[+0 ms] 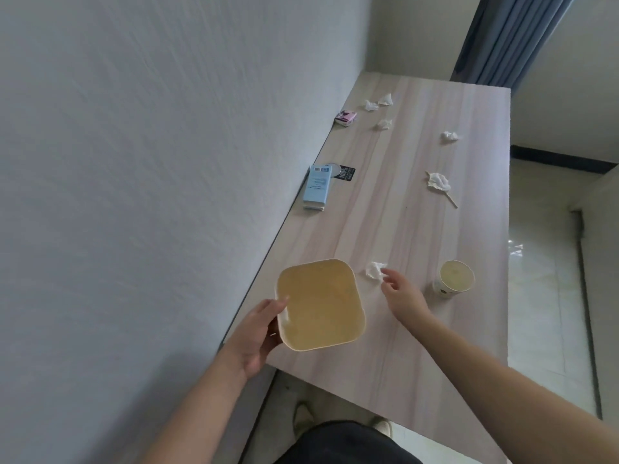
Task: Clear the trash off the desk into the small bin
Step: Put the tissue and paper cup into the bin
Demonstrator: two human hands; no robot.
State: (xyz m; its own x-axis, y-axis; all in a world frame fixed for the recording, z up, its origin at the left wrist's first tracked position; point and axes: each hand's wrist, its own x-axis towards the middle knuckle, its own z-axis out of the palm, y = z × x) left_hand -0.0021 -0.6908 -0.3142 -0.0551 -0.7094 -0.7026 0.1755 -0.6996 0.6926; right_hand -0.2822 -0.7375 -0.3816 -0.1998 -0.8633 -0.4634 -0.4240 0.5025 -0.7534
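A small yellow bin with rounded corners stands on the wooden desk near its front left corner, and nothing shows inside it. My left hand grips the bin's left rim. My right hand is open, its fingertips touching a crumpled white tissue just right of the bin. A paper cup stands upright to the right of that hand. Farther back lie a tissue on a wooden stick, another tissue wad and three more wads near the far end.
A light blue box and a black card lie by the wall, a small pink packet farther back. The wall runs along the desk's left edge. A blue curtain hangs beyond the far end. Tiled floor lies to the right.
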